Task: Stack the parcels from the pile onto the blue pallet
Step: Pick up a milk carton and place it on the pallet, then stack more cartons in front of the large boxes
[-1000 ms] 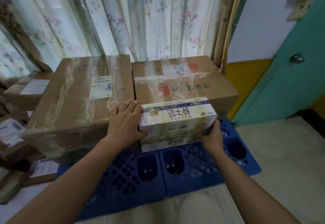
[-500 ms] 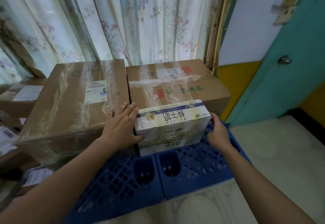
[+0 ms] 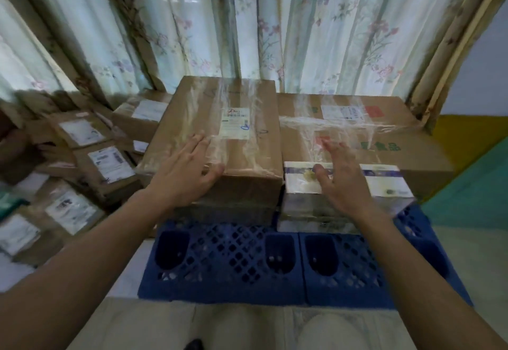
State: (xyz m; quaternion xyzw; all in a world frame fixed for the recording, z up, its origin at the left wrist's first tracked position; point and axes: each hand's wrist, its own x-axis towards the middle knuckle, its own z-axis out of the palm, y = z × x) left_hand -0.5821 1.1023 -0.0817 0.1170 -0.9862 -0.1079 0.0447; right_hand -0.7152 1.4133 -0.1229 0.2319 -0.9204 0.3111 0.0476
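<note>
The blue pallet (image 3: 233, 270) lies on the floor before me. On it stand a tall brown taped carton (image 3: 220, 135) at the left, a wide brown carton (image 3: 384, 135) behind at the right, and a white and blue milk box (image 3: 384, 182) in front of that. My left hand (image 3: 187, 173) hovers with straight fingers over the near left part of the tall carton. Over the milk box, my right hand (image 3: 341, 179) is spread and holds nothing. The pile of parcels (image 3: 90, 157) lies on the floor to the left.
Flowered curtains (image 3: 247, 25) hang right behind the cartons. A yellow and teal wall or door (image 3: 472, 162) closes off the right side. My knees (image 3: 330, 333) are at the bottom edge, close to the pallet's front.
Both hands have let go of the milk box, which now rests on the pallet. My left hand moved left over the tall carton. The view swung left, showing the pile.
</note>
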